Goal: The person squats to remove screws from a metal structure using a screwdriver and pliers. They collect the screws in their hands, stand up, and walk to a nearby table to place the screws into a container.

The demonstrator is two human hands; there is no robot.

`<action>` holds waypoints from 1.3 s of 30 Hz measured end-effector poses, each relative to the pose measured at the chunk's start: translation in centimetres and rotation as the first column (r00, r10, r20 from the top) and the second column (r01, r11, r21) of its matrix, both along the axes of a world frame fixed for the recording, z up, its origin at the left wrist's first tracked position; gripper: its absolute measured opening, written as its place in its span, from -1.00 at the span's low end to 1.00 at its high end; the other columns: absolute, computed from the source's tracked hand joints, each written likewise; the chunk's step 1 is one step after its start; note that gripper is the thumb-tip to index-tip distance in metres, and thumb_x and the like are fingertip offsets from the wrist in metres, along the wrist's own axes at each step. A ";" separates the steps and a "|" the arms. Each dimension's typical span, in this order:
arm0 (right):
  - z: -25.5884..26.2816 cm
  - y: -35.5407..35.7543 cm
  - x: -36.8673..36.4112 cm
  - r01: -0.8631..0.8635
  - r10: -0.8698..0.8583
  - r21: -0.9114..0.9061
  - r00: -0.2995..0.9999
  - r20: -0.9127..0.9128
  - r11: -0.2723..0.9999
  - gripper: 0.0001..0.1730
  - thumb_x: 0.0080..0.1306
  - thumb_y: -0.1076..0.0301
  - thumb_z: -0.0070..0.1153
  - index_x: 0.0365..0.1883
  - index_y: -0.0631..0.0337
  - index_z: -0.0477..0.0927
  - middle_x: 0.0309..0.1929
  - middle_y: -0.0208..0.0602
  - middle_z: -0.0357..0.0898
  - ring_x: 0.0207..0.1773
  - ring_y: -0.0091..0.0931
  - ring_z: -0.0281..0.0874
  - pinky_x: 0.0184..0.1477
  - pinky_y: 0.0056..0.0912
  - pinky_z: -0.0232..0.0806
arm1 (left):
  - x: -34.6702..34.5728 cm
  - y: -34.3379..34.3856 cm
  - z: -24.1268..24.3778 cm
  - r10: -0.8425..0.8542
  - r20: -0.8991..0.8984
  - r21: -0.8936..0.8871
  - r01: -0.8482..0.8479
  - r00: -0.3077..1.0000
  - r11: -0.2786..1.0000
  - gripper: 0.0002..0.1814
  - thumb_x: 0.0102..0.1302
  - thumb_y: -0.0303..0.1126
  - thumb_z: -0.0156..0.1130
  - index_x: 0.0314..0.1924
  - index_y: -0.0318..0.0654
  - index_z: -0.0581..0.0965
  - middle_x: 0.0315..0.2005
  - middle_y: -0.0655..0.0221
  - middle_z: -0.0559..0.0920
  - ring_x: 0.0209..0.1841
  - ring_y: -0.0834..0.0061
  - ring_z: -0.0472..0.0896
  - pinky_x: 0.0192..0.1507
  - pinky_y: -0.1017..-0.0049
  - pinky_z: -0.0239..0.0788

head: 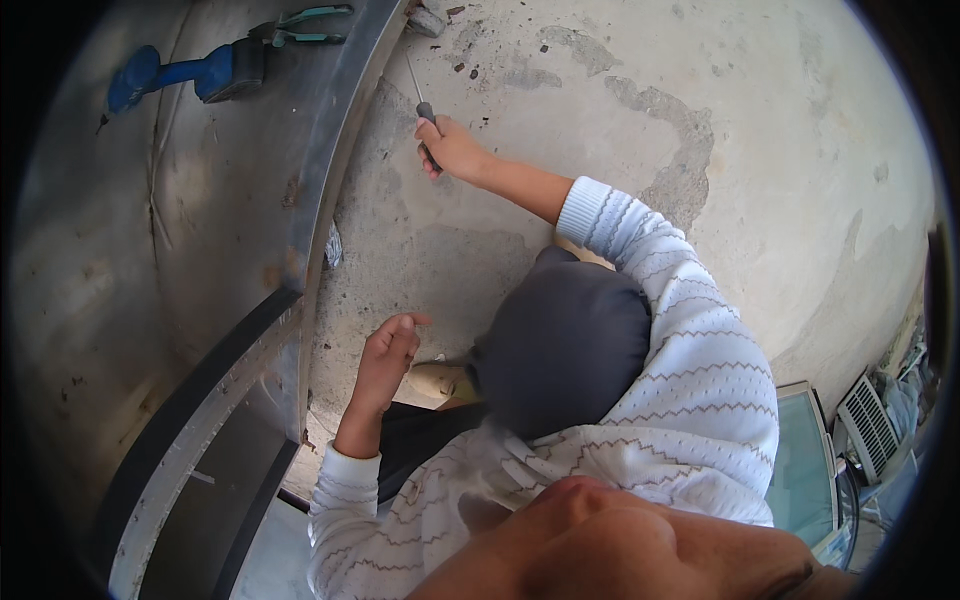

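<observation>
My right hand [457, 150] grips a screwdriver [426, 112] by its dark handle. The thin shaft points away from me, its tip close to the bent metal edge [330, 157] of a large sheet-metal frame but apparently apart from it. Over the concrete floor, my left hand [386, 352] is raised beside that frame. Its index finger sticks out while the others are partly curled, and I see nothing in it. A small grey block [425, 22] lies by the frame at the top.
On the sheet-metal panel [90, 247] lie a blue cordless drill [214, 73] and teal-handled pliers [307, 30]. Dark crumbs are scattered on the rough concrete floor [510, 195]. A glass-paned panel [806, 457] and a white slatted grille [870, 427] stand at the lower right.
</observation>
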State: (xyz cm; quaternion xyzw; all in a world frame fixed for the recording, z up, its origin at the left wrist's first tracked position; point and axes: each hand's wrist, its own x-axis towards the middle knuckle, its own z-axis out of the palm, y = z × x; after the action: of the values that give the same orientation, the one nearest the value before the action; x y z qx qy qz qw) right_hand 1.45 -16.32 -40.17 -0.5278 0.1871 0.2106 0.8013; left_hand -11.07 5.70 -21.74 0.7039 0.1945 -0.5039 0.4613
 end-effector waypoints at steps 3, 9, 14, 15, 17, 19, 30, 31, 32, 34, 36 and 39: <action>-0.2 -1.4 0.8 0.518 -0.521 0.062 0.850 0.074 0.853 -0.62 0.50 0.08 -0.24 -0.20 0.30 0.26 -0.42 -0.21 0.42 -0.46 -0.45 0.50 -0.34 -0.37 0.51 | -0.5 0.1 -0.2 0.040 0.009 0.023 -0.040 0.999 0.999 -0.61 0.49 -0.09 -0.06 -0.04 -0.25 0.55 -0.60 0.67 0.27 -0.55 0.82 0.17 -0.52 0.73 0.00; -2.1 -4.8 7.3 0.836 -0.845 0.199 0.531 -0.066 0.511 -0.66 0.49 0.17 -0.23 -0.27 0.34 0.25 -0.38 -0.19 0.44 -0.41 -0.45 0.53 -0.36 -0.43 0.52 | -0.5 -0.4 -0.3 0.011 -0.009 0.022 -0.011 1.000 1.000 -0.61 0.49 -0.10 -0.06 -0.05 -0.26 0.55 -0.60 0.67 0.28 -0.55 0.82 0.17 -0.52 0.73 0.00; 5.7 -1.2 3.2 0.061 -0.116 0.388 0.986 0.118 0.920 -0.71 0.46 0.17 -0.12 -0.22 0.25 0.30 -0.37 -0.31 0.46 -0.44 -0.49 0.50 -0.39 -0.49 0.47 | -0.9 0.1 -0.8 -0.013 -0.005 -0.012 0.013 1.000 1.000 -0.60 0.49 -0.06 -0.07 -0.01 -0.23 0.52 -0.58 0.67 0.29 -0.59 0.84 0.13 -0.55 0.73 -0.06; 5.7 -1.0 2.9 0.099 -0.155 0.390 0.981 0.116 0.915 -0.72 0.46 0.17 -0.12 -0.22 0.24 0.30 -0.37 -0.32 0.46 -0.45 -0.49 0.51 -0.39 -0.50 0.46 | -0.7 0.0 -0.9 -0.024 0.008 -0.015 0.025 1.000 1.000 -0.59 0.49 -0.05 -0.07 -0.01 -0.23 0.52 -0.58 0.67 0.29 -0.59 0.84 0.13 -0.55 0.73 -0.06; 4.5 -1.6 3.4 0.410 -0.427 0.287 0.904 -0.002 0.866 -0.71 0.47 0.15 -0.14 -0.22 0.23 0.29 -0.38 -0.32 0.45 -0.44 -0.50 0.51 -0.40 -0.50 0.44 | -0.4 -0.3 -0.7 -0.018 0.014 -0.025 0.019 1.000 1.000 -0.59 0.48 -0.05 -0.07 -0.02 -0.23 0.53 -0.58 0.67 0.29 -0.58 0.84 0.13 -0.55 0.73 -0.06; 2.6 -2.2 4.7 0.698 -0.699 0.217 0.710 -0.086 0.682 -0.71 0.47 0.14 -0.14 -0.23 0.23 0.29 -0.39 -0.33 0.45 -0.45 -0.51 0.49 -0.42 -0.52 0.42 | -0.5 -0.3 -0.3 -0.017 0.005 -0.010 0.018 1.000 1.000 -0.59 0.48 -0.05 -0.07 -0.02 -0.23 0.53 -0.58 0.66 0.29 -0.58 0.84 0.14 -0.55 0.73 -0.05; 1.5 -1.4 -0.7 0.213 -0.213 -0.014 0.977 0.011 0.977 -0.57 0.44 0.22 -0.15 0.10 0.36 0.17 -0.33 -0.24 0.52 -0.50 -0.51 0.52 -0.48 -0.45 0.43 | -0.6 -0.2 -0.6 -0.020 0.035 -0.018 0.020 0.999 1.000 -0.58 0.48 -0.05 -0.07 -0.02 -0.25 0.53 -0.58 0.65 0.28 -0.59 0.81 0.15 -0.55 0.71 -0.03; 1.5 -1.8 -1.0 0.289 -0.277 -0.142 0.956 0.102 0.947 -0.48 0.44 0.22 -0.15 0.22 0.37 0.10 -0.33 -0.24 0.52 -0.51 -0.52 0.51 -0.47 -0.46 0.41 | -0.7 -0.1 -0.6 -0.015 0.020 -0.007 0.015 1.000 1.000 -0.58 0.48 -0.05 -0.07 -0.02 -0.25 0.53 -0.58 0.65 0.28 -0.59 0.81 0.15 -0.55 0.71 -0.03; 1.6 -2.2 -1.1 0.367 -0.337 -0.197 0.926 0.173 0.909 -0.43 0.45 0.22 -0.16 0.28 0.36 0.02 -0.32 -0.23 0.52 -0.51 -0.51 0.52 -0.45 -0.46 0.40 | -0.8 0.0 -0.6 -0.010 0.005 0.004 0.010 1.000 1.000 -0.58 0.49 -0.05 -0.07 -0.02 -0.25 0.53 -0.58 0.65 0.28 -0.59 0.81 0.15 -0.55 0.71 -0.03; 2.1 -3.3 -0.8 0.523 -0.430 -0.291 0.841 0.328 0.801 -0.31 0.45 0.21 -0.18 0.39 0.33 -0.13 -0.32 -0.21 0.53 -0.50 -0.51 0.53 -0.40 -0.47 0.40 | -0.9 0.1 -0.7 -0.011 -0.010 0.008 0.011 1.000 1.000 -0.58 0.49 -0.05 -0.08 -0.02 -0.25 0.53 -0.58 0.65 0.28 -0.58 0.81 0.15 -0.55 0.71 -0.03; 1.8 -3.4 -0.4 0.675 -0.556 -0.206 0.714 0.425 0.708 -0.27 0.45 0.21 -0.17 0.43 0.28 -0.19 -0.33 -0.20 0.53 -0.48 -0.48 0.53 -0.37 -0.43 0.39 | -0.9 0.1 -0.8 -0.022 -0.012 0.004 0.022 1.000 1.000 -0.58 0.49 -0.05 -0.09 -0.02 -0.24 0.53 -0.58 0.65 0.28 -0.58 0.81 0.15 -0.55 0.71 -0.03; 1.6 -2.6 -0.8 0.302 -0.172 -0.315 0.909 0.380 0.900 -0.25 0.45 0.22 -0.18 0.45 0.24 -0.22 -0.37 -0.19 0.52 -0.45 -0.45 0.52 -0.35 -0.33 0.39 | -0.7 -0.1 -0.7 -0.027 0.003 -0.005 0.027 1.000 1.000 -0.58 0.49 -0.05 -0.09 -0.02 -0.24 0.53 -0.59 0.65 0.28 -0.59 0.82 0.14 -0.55 0.72 -0.04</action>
State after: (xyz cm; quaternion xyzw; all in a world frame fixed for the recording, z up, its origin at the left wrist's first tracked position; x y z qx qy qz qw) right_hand 0.63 -18.90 -38.54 -0.6693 0.1446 -0.0240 0.7284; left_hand -11.76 5.62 -22.48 0.7060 0.1832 -0.5097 0.4563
